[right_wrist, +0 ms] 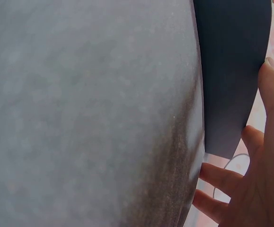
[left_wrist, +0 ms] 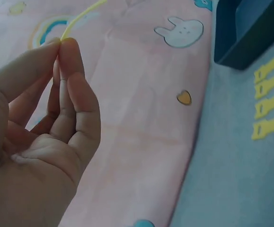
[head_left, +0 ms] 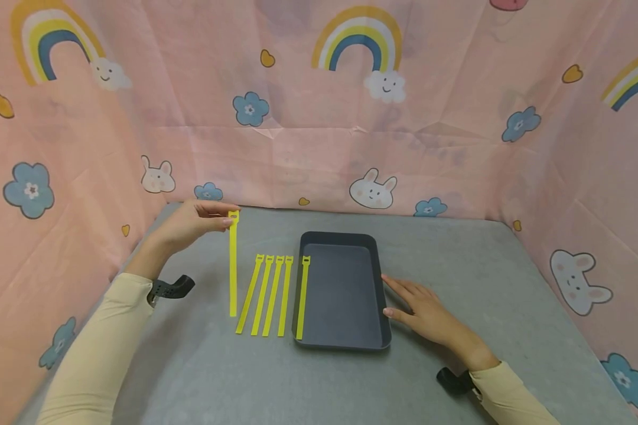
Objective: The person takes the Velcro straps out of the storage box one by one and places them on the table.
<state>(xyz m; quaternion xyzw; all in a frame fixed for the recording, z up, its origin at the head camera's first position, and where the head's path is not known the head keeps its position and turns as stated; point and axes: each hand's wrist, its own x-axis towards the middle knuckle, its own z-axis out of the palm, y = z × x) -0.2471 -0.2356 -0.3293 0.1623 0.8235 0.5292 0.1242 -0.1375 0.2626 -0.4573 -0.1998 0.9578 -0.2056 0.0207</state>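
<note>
My left hand [head_left: 192, 225] pinches a yellow cable tie [head_left: 233, 271] by its slotted head between thumb and fingertips. The strap hangs straight down, left of the other ties; the left wrist view shows it edge-on as a thin yellow strip [left_wrist: 83, 16]. Several more yellow cable ties [head_left: 259, 295] lie side by side on the table, heads pointing away. Another tie [head_left: 302, 301] lies lengthwise along the left side of the dark grey rectangular tray [head_left: 345, 295]. My right hand [head_left: 430, 313] touches the tray's right side with extended fingers, also seen against the tray wall [right_wrist: 231, 85].
A grey cloth [head_left: 202, 366] covers the table. Pink patterned fabric [head_left: 298, 159] rises along the back and both sides. Dark wrist-worn devices sit on the left wrist [head_left: 170, 288] and the right wrist [head_left: 454, 382].
</note>
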